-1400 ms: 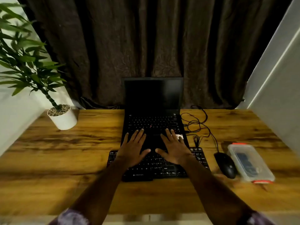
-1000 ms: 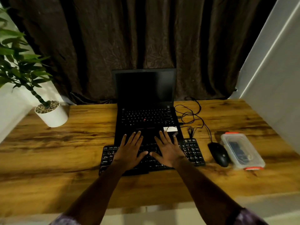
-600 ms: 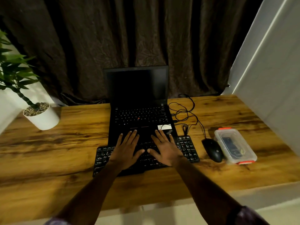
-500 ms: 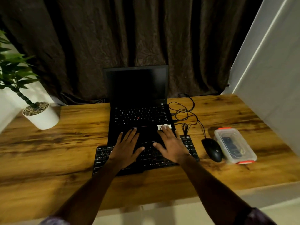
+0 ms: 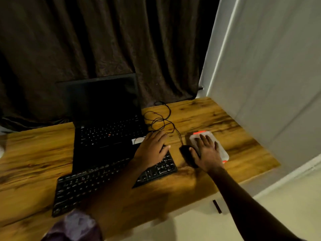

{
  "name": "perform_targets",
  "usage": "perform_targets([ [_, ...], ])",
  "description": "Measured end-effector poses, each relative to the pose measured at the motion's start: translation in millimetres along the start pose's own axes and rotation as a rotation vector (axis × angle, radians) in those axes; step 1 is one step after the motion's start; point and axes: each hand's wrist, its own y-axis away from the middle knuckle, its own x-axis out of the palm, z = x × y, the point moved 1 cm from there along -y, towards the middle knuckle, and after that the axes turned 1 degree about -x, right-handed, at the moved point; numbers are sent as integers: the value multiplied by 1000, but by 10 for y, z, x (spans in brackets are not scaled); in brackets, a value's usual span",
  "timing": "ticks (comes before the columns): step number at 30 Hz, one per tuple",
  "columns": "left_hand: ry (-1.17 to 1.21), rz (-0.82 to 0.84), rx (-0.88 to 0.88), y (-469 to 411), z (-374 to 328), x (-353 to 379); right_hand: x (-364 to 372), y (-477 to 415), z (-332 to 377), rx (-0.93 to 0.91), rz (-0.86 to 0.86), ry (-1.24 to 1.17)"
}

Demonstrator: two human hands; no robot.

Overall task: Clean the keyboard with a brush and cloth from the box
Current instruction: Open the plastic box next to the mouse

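The box (image 5: 221,148) lies on the table (image 5: 239,126) at the right, just right of the mouse (image 5: 186,154). The right hand (image 5: 207,153) rests flat on its lid, fingers spread. The left hand (image 5: 152,148), fingers straight and holding nothing, lies over the keyboard's (image 5: 97,181) right end.

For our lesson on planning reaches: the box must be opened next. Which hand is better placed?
Right. The right hand is spread over the box; the left hand is over the keyboard, with the mouse between.
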Motion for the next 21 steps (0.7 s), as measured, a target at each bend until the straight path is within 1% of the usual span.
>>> perform_targets([
  [3,34,14,33,-279,-345,145,10,181,-308,60,-32,-12],
  [7,54,73,63,-526,-668,329,49,399,-535,67,-30,-31],
  [9,54,105,67,-626,-768,390,97,485,-608,37,-55,15],
  [11,68,141,56,-744,-844,479,163,567,-703,2,-43,77],
  [16,195,228,-16,-989,-927,644,241,637,-827,-60,-67,156],
  [21,152,251,-21,-1066,-946,742,267,624,-904,-159,-157,160],
])
